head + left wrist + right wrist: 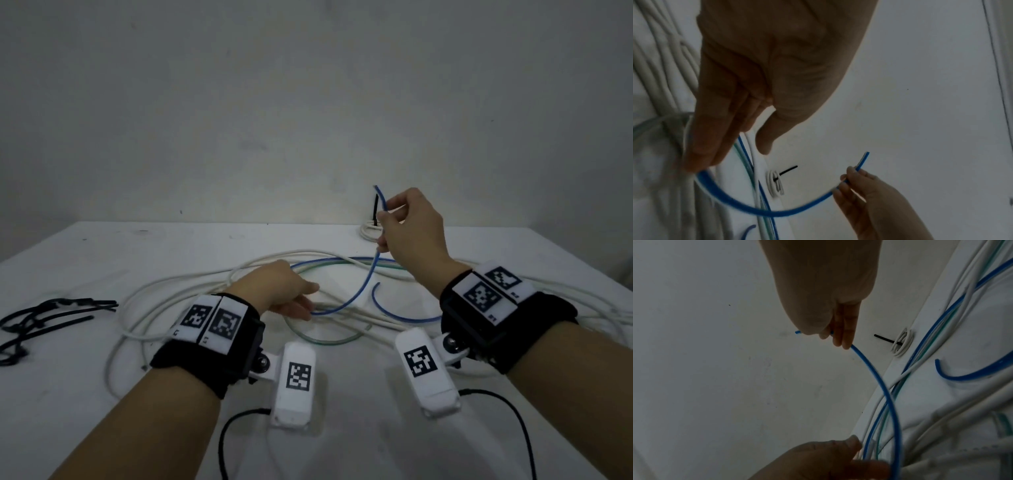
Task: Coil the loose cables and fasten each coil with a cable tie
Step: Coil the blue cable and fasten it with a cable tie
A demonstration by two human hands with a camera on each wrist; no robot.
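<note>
R hand (412,233), frame ctr-right, pinches blue cable (361,287) nr its free end, lifted. L hand (284,291), ctr, fingers fairly straight, touching same cable low on table (102,394); grip unclear.

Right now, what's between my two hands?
A bowed span of the blue cable runs from the right hand, lifted, down to the left hand on the table. The head view shows white cables lying beneath it.
</note>
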